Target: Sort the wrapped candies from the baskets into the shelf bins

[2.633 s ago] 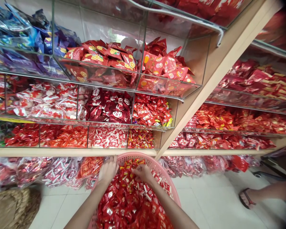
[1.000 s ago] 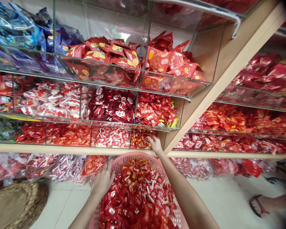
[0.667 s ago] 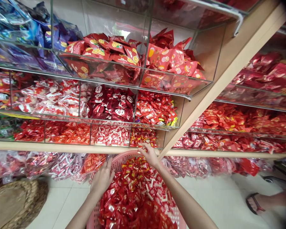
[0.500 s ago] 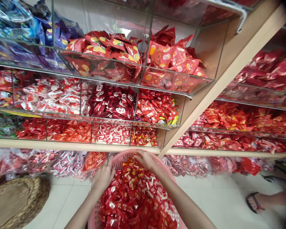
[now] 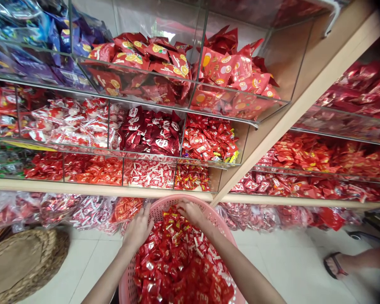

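Observation:
A pink plastic basket [image 5: 215, 215] with a perforated wall holds a heap of wrapped candies [image 5: 164, 261], mostly red, with a red-and-white patch at the right and small red-and-yellow ones at the far side. My left hand [image 5: 139, 228] is closed over the basket's left rim, its fingers pointing forward. Inside the far rim, my right hand [image 5: 191, 212] has its fingers bent down at the edge of the red-and-yellow candies [image 5: 174, 228]. Its fingertips are partly hidden, so I cannot tell what they hold.
Clear-fronted shelf bins [image 5: 152, 173] of wrapped sweets rise ahead, split by a slanting wooden upright [image 5: 266, 139]. Bagged sweets [image 5: 95, 215] lie under the bottom ledge. A woven basket [image 5: 50, 261] stands at the left; a person's sandalled foot [image 5: 337, 266] is at the right.
My right hand's fingers have curled further down toward the red-and-yellow candies. My left hand stays at the rim. The camera view has shifted slightly.

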Tool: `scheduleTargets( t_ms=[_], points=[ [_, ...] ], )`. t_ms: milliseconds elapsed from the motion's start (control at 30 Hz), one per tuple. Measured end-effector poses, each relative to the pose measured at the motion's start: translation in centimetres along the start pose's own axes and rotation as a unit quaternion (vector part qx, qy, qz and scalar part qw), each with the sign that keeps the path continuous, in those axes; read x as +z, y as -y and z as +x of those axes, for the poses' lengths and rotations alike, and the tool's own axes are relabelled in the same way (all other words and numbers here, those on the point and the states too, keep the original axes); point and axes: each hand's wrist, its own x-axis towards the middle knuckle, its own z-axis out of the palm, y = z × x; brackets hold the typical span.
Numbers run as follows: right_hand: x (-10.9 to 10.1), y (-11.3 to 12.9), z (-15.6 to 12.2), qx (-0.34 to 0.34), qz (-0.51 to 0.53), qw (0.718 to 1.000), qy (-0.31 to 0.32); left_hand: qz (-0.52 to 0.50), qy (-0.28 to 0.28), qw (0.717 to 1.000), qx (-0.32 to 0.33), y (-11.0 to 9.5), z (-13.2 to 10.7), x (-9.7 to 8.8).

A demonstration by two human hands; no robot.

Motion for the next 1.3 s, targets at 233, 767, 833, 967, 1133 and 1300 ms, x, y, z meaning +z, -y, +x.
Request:
scheduleTargets(
  t_ms=[233,767,833,967,1133,1300],
  points=[
    [0.1,0.2,-0.9,0.06,0.268,0.954,-0.117,-0.004,0.003,1.0,-0.003,-0.1,0.0,-0.3],
    [5.2,4.6,-3.3,-0.003,0.134,0.99,-0.043,0.005,0.002,1.0,-0.008,-0.4,-0.1,-0.5],
    [6.0,5.6,-2.8,-0.014,0.038,0.999,-0.029,0.004,0.0,1.0,-0.006,-0.3,-0.1,-0.5],
    [7.2,7.1,-1.9,0.001,-0.105,0.994,-0.037,-0.011,-0.004,1.0,-0.002,0.1,0.0,-0.1],
    [7.4,6.8,-2.3,0.005,-0.124,0.988,-0.094,-0.014,-0.001,1.0,0.001,0.4,0.3,0.3],
    [4.0,4.6,-2.3,0.0,-0.08,0.981,-0.178,-0.016,-0.002,1.0,-0.002,0.3,0.3,0.3]
  ],
)
